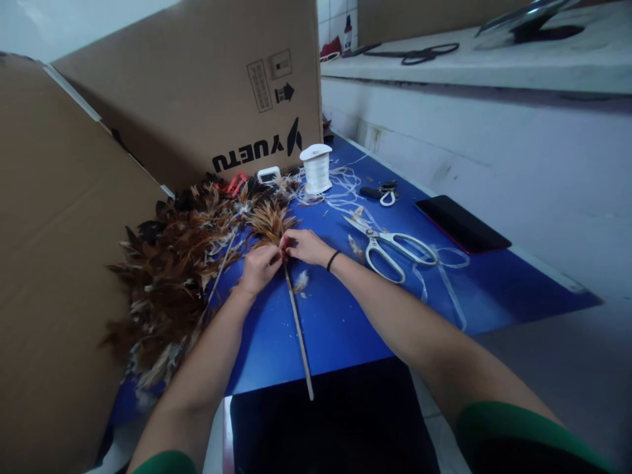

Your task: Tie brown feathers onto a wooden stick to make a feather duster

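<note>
- The fingers of the left hand [260, 268] and right hand [307, 246] are drawn in narrow, pinching together at the neck where a thin stick [298, 329] meets a tuft of brown feathers [269, 221]; whether any strand runs between the fingertips is too small to tell
- The stick points back toward the person, its bare end reaching past the near edge of the blue surface [340, 329], its feathered end just beyond the hands
- The step in hand appears to be fastening the tuft to the stick; the next move seems to call for one hand keeping the neck tight while the other works around it
- Left of the hands spreads a large heap of feathers [168, 263]
- Beyond the hands, slightly right, a white spool [316, 172] stands beside tangled clear ribbon [345, 182]
- Silver scissors [372, 236] lie near the right forearm, with small clippers [376, 192] and a dark tablet [464, 222] farther out
- A cardboard box [187, 85] rises behind the heap
</note>
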